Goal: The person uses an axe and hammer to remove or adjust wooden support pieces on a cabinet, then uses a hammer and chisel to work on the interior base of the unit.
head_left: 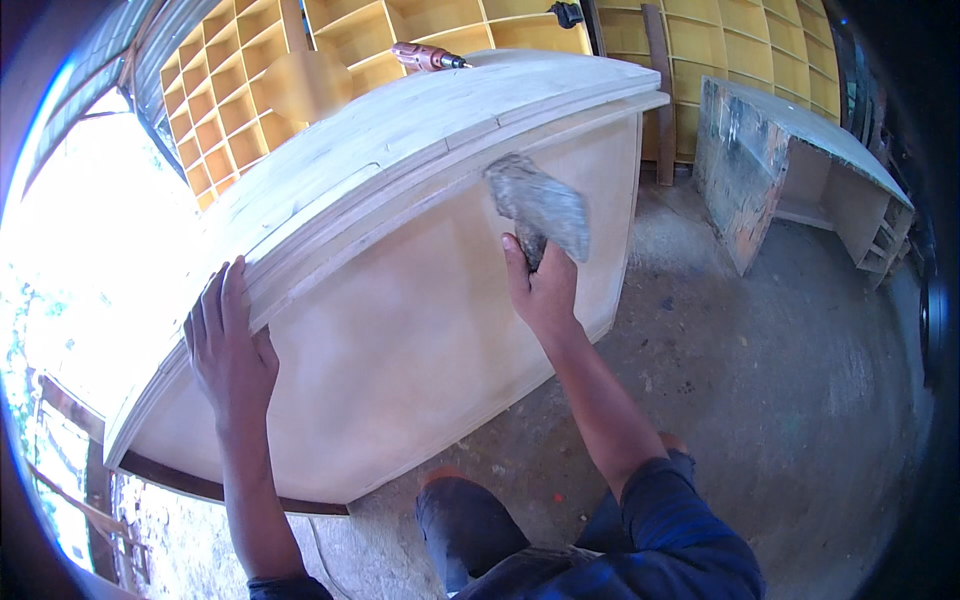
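From where I sat, the tool (542, 205) was the hardest thing to make out; motion blurred its broad grey head, its short dark handle was partly hidden in the right hand (548, 292), and I could not tell whether it touched the counter (400, 350) behind it; the right hand was closed around that handle, thumb lying up along it; the left hand (228, 345) was hooked over the counter's long near edge, fingers close together and nearly straight on top, thumb apart and lower, against the front.

The counter stood tilted across my view, its whitish top streaked, its layered edge showing seams, its front panel smooth and pale; a dark brown strip ran along the lower left; a reddish drill (425, 57) lay at the top's far side; the floor (740, 400) was grey, stained concrete; glare washed out the left side, a metal roof (100, 45) showed above it, and the fisheye rim cut off the corners.

Yellow racks (390, 22) stood behind, divided into square compartments and cut off above; a tan blur hid part of the left one; at the right, a worn cabinet (740, 165) showed an open hollow and small slots at its far end, their insides too dim to read.
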Motion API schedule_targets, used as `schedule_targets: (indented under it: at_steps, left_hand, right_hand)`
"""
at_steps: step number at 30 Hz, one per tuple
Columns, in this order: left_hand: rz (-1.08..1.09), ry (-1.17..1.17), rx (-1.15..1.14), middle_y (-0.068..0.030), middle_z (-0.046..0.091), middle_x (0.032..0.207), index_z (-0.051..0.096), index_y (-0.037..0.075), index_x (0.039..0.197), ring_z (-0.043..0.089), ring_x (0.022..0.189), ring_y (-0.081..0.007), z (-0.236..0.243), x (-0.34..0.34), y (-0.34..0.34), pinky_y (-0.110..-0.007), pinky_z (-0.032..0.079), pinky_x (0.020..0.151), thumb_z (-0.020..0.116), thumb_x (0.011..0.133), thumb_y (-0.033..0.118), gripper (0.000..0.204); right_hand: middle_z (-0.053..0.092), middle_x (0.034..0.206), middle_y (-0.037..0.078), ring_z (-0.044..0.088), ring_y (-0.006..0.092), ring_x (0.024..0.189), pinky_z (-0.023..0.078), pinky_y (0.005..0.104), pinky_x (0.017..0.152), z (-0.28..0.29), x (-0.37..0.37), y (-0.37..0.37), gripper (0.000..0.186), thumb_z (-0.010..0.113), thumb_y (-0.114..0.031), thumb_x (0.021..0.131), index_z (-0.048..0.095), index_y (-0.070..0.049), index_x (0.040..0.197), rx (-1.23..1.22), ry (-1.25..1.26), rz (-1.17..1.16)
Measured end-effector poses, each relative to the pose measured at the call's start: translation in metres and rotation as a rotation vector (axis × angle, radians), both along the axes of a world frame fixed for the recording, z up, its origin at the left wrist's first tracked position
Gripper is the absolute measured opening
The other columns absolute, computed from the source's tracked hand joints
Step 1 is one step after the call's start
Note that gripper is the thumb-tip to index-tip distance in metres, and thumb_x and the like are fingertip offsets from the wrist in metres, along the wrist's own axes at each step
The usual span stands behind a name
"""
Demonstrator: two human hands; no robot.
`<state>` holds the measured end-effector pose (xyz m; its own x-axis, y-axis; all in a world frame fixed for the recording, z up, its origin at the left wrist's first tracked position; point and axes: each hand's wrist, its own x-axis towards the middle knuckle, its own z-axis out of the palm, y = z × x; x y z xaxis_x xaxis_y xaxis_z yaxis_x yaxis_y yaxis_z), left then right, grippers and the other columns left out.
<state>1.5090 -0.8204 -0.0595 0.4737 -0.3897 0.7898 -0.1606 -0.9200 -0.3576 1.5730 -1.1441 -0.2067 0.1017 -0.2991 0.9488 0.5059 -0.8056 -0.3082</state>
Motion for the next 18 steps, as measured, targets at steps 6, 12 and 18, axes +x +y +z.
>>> schedule_targets:
  at_steps: [6, 12, 18]
  left_hand:
    - [0.085, 0.023, 0.001, -0.0123, 0.055, 0.136, 0.045, 0.012, 0.145, 0.05, 0.13, -0.0315, -0.002, 0.0, 0.002, -0.047, 0.039, 0.112, 0.062, 0.074, -0.009, 0.076]
    - [0.03, 0.032, -0.031, -0.0127, 0.056, 0.136, 0.047, 0.012, 0.144, 0.051, 0.129, -0.0328, -0.001, 0.004, 0.003, -0.048, 0.039, 0.111, 0.064, 0.078, -0.007, 0.071]
    - [0.072, 0.024, -0.029, -0.0138, 0.056, 0.136, 0.046, 0.013, 0.145, 0.05, 0.13, -0.0333, -0.003, 0.009, 0.002, -0.049, 0.038, 0.112, 0.064, 0.08, -0.004, 0.07]
  right_hand:
    - [0.065, 0.078, 0.012, 0.062, 0.0186, 0.064, 0.05, 0.0357, 0.06, -0.009, 0.001, -0.001, 0.034, 0.067, -0.021, 0.096, 0.053, 0.005, 0.114, 0.371, 0.136, 0.23]
    - [0.063, 0.073, 0.012, 0.06, 0.0156, 0.062, 0.048, 0.0333, 0.058, 0.001, 0.006, -0.031, 0.041, 0.066, -0.023, 0.097, 0.05, 0.004, 0.122, 0.476, 0.136, 0.218]
    - [0.059, 0.071, 0.005, 0.057, 0.01, 0.058, 0.047, 0.0293, 0.055, 0.011, -0.016, -0.056, 0.038, 0.062, -0.02, 0.099, 0.047, 0.003, 0.125, 0.51, 0.101, 0.234]
